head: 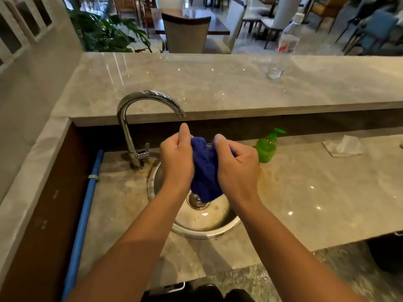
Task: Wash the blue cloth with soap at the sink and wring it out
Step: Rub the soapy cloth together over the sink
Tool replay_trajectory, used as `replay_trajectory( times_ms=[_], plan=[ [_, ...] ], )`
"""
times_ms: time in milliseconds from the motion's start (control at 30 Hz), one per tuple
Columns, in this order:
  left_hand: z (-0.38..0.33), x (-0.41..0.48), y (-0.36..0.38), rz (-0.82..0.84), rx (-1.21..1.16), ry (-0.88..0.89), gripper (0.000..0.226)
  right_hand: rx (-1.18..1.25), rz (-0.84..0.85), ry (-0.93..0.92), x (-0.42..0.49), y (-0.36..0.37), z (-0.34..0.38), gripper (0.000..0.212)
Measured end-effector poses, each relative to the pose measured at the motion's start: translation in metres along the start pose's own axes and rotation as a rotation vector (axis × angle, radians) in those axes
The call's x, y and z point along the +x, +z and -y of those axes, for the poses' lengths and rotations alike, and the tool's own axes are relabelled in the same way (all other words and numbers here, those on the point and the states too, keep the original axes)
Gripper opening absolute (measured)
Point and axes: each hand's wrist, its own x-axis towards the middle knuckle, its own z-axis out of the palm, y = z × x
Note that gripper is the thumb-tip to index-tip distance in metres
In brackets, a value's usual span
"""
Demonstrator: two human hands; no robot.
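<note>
The deep blue, bunched-up cloth (205, 171) hangs between both hands over the round steel sink basin (209, 233), its lower end dangling just above the metal drain (197, 201).

The left hand (176, 159) grips the cloth's upper left part. Its fingers are curled tightly into the fabric and its thumb stands straight up towards the spout of the curved chrome tap (139, 110). The right hand (237, 165) grips the upper right part, with the fingers folded closed around the fabric and the thumb pressed on top of it. The two fists sit close together, with cloth showing between them.

A green pump bottle of soap (266, 149) stands on the marble counter (316, 192) just behind the right hand. A crumpled white tissue (344, 147) lies further right.
</note>
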Motion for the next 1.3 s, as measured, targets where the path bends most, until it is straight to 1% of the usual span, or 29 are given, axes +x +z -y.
replay_trajectory(
  times_ms=[100,300,567,933,1100,1300],
  plan=[
    [0.005,-0.003,0.007,0.012,-0.102,-0.099,0.048,0.066,-0.092,0.054,0.009,-0.010,-0.003,0.051],
    [0.001,-0.007,0.026,0.011,-0.150,-0.089,0.047,0.154,-0.173,0.166,0.028,-0.031,-0.011,0.051],
    [0.000,-0.004,0.053,-0.007,-0.106,-0.060,0.047,0.204,-0.161,0.173,0.048,-0.055,-0.020,0.052],
    [0.007,-0.003,0.064,-0.046,-0.087,-0.121,0.046,0.230,-0.166,0.202,0.059,-0.071,-0.031,0.050],
    [0.007,-0.003,0.060,-0.099,-0.069,-0.130,0.046,0.257,-0.151,0.214,0.058,-0.068,-0.033,0.049],
    [0.005,-0.003,0.055,-0.172,-0.081,-0.164,0.048,0.220,-0.141,0.235,0.058,-0.069,-0.033,0.050]
  ],
)
